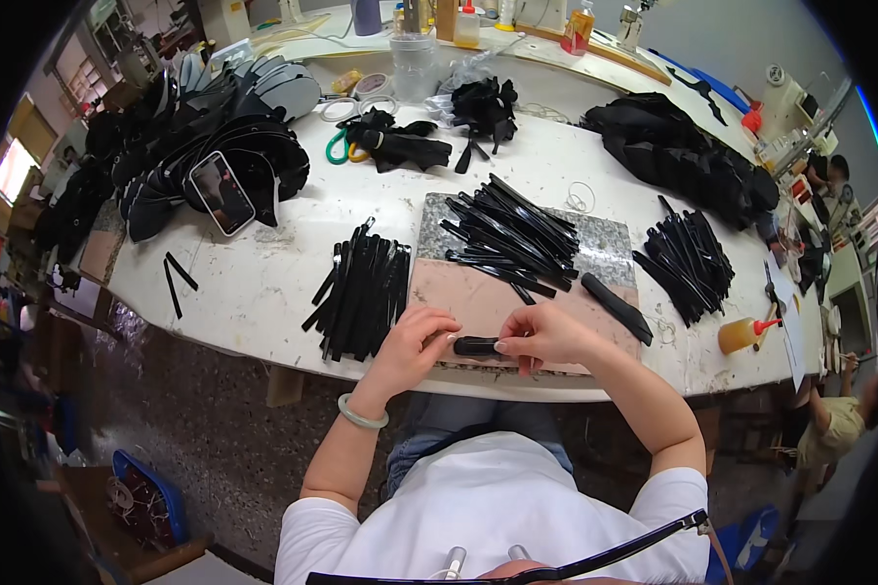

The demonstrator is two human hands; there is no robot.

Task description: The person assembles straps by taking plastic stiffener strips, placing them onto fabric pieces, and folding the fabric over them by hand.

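A short, glossy black strip (478,346) lies between my hands near the table's front edge, over the pinkish board (439,288). My right hand (541,336) pinches its right end between thumb and fingers. At its left end is my left hand (421,336), fingers curled and thumb against the fingertips; whether it grips the strip too is hard to make out. Beside my left hand lies a pile of black strips (361,297). Another pile of shiny black strips (517,239) rests on the stone slab (605,244) beyond my hands. A rolled black piece (617,308) lies to the right of them.
A third strip pile (686,258) and a yellow bottle with red tip (741,334) are at right. A phone (222,193) leans on dark stacked pieces (263,146) at left. Green-handled scissors (339,148) lie farther back. A black fabric bundle (678,156) sits back right.
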